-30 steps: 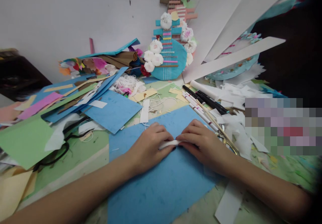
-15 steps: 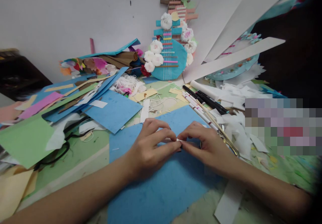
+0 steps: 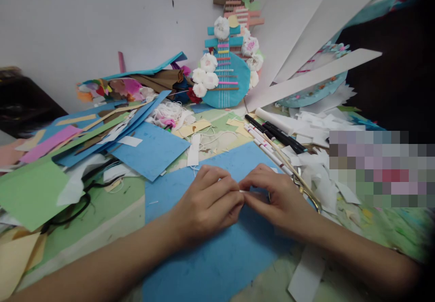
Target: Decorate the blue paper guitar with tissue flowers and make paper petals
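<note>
Over a large blue paper sheet (image 3: 210,261), my left hand (image 3: 209,198) and my right hand (image 3: 280,198) meet fingertip to fingertip. Both are closed in a pinch on a small white paper piece (image 3: 241,191). Only a bit of it shows between the fingertips; the rest is hidden by my left fingers. Beside my right hand lie scissors with gold-coloured handles (image 3: 315,202), partly covered by the hand. A thin wooden stick (image 3: 288,159) and white rolled paper sticks (image 3: 268,150) lie just beyond that hand.
Black markers (image 3: 287,136) lie behind the sticks. A blue paper lute (image 3: 227,82) with white paper flowers leans against the wall. Coloured paper sheets (image 3: 151,150) pile up at left, near tangled white string (image 3: 168,114). White paper scraps (image 3: 319,127) cover the right side.
My left fingers have curled in more tightly around the white paper piece, so less of it shows. My right hand keeps its pinch. The view has shifted slightly.
</note>
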`<state>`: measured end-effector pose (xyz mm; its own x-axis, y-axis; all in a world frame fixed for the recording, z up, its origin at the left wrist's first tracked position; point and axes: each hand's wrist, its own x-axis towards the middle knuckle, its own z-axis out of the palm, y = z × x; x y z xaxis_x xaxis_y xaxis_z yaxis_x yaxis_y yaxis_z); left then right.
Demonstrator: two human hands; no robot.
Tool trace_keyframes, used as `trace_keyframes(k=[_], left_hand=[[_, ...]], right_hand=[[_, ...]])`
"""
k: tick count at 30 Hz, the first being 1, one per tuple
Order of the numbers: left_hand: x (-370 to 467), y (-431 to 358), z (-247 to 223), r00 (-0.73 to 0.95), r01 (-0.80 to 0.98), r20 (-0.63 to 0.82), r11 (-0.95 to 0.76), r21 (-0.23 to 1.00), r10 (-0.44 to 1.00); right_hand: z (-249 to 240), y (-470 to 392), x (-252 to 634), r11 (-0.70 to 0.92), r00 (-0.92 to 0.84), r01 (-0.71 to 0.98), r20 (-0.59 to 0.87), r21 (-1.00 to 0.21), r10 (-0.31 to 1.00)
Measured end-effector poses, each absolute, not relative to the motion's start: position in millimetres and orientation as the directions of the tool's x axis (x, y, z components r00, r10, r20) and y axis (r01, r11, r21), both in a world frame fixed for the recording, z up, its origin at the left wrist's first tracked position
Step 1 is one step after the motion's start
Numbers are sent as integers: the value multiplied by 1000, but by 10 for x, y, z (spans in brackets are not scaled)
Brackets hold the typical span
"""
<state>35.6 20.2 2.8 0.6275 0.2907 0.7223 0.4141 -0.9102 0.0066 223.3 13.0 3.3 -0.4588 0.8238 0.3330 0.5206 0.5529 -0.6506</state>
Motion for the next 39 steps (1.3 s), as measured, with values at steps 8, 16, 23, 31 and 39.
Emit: trace_keyframes(k=[8, 16, 23, 31, 39], left_hand=[[283, 226, 69, 532, 477, 718, -859, 184, 449], [246, 236, 65, 429, 427, 744, -841, 332, 512], [143, 300, 70, 174, 308, 771, -778, 548, 613], [52, 406, 195, 119, 530, 604, -565, 633, 788], [21, 475, 123, 297, 601, 475, -548, 582, 829]], right_hand=[[30, 150, 2262, 563, -454, 538, 347, -627, 820], [46, 161, 2278, 536, -440, 565, 320, -627, 839], [48, 176, 2304, 555, -431, 575, 355, -601, 830], [11, 218, 2354, 678, -479, 568, 482, -467, 734], [-33, 245, 2371, 689, -532, 608, 442, -394, 722]])
